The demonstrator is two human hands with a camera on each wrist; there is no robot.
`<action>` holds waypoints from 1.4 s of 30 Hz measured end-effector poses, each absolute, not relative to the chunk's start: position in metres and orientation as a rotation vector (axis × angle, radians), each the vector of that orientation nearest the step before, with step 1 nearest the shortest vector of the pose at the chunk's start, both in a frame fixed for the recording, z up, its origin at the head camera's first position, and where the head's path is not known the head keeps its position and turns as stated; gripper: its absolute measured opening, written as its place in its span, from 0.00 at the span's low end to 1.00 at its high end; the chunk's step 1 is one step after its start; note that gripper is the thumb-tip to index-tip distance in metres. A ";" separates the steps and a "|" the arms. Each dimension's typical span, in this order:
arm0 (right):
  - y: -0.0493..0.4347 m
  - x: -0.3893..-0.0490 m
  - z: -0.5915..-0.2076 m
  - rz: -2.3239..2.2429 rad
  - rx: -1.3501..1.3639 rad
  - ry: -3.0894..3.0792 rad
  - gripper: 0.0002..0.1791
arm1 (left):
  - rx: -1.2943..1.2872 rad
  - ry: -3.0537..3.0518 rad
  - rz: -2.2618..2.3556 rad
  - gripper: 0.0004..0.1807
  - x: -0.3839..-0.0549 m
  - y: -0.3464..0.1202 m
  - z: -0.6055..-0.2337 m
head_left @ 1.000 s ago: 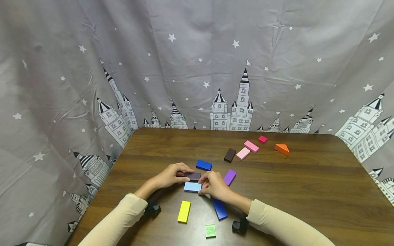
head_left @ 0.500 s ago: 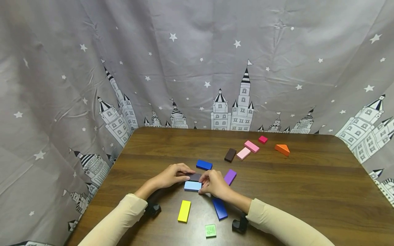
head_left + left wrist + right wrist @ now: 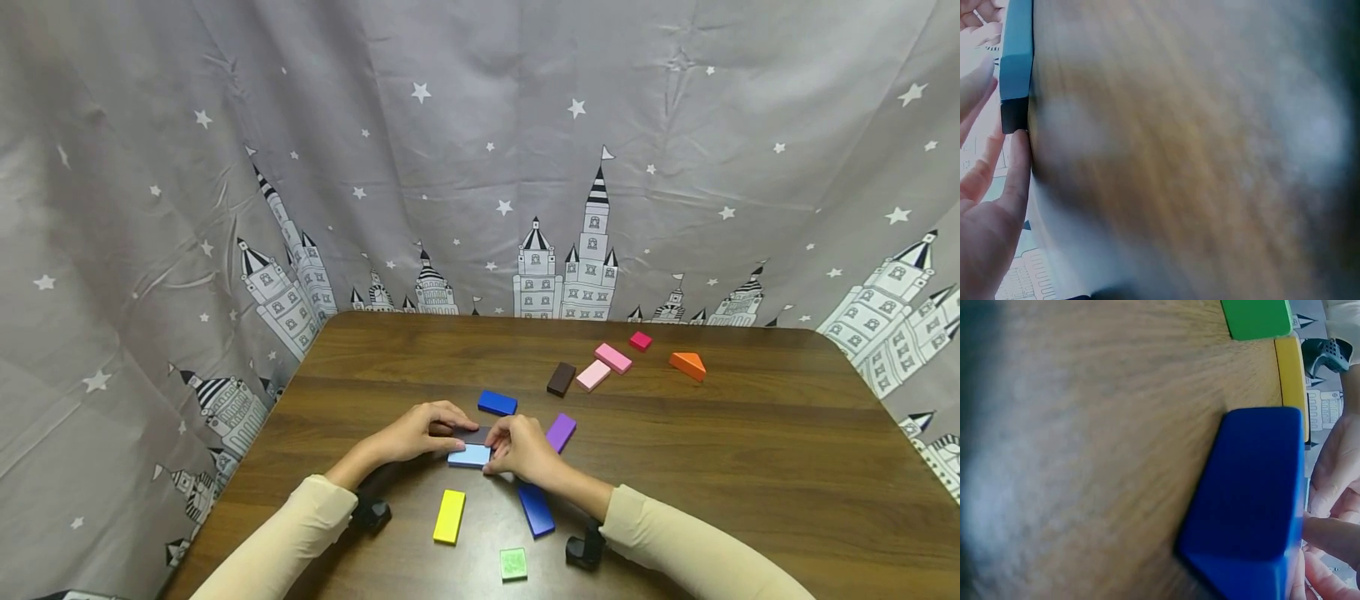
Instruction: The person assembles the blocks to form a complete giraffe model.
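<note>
Near the middle of the table, a light blue block [image 3: 469,457] lies flat, with a dark brown block [image 3: 476,435] along its far side. My left hand [image 3: 414,433] pinches the dark block's left end between thumb and fingers; the thumb tip overlaps the light blue block's corner. At the right end of the light blue block, my right hand [image 3: 525,454] pinches it between thumb and forefinger. In the left wrist view, a fingertip [image 3: 1019,140] meets the end of the dark block [image 3: 1014,115]. Beneath the right wrist lies a long blue block [image 3: 535,510], large in the right wrist view.
Closer to me lie a yellow block [image 3: 449,517] and a green square block [image 3: 513,564]. Beyond the hands are a blue block [image 3: 497,402] and a purple block [image 3: 560,432]. Farther right sit another dark block [image 3: 561,379], two pink ones, a red piece [image 3: 641,341] and an orange triangle [image 3: 687,364].
The dark block has shifted slightly toward me, against the light blue block's far edge. My left thumb has slid right and nearer, onto that block's corner. The right hand keeps its place.
</note>
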State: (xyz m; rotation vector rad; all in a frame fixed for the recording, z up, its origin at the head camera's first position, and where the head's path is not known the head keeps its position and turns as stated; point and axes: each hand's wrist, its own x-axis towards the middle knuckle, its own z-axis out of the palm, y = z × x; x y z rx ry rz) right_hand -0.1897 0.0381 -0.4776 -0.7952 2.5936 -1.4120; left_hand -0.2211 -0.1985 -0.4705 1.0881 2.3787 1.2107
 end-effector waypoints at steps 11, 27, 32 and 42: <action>0.060 -0.196 -0.470 -1.598 -0.791 2.403 0.14 | 1.060 2.388 1.191 0.16 -0.222 -0.199 -0.472; 0.124 -0.190 -0.463 -1.575 -0.800 2.458 0.15 | 1.060 2.393 1.218 0.15 -0.221 -0.199 -0.473; 0.133 -0.181 -0.467 -1.529 -0.807 2.460 0.15 | 1.027 2.391 1.208 0.15 -0.222 -0.199 -0.473; 0.141 -0.171 -0.473 -1.453 -0.759 2.493 0.16 | 1.040 2.379 1.232 0.15 -0.220 -0.199 -0.471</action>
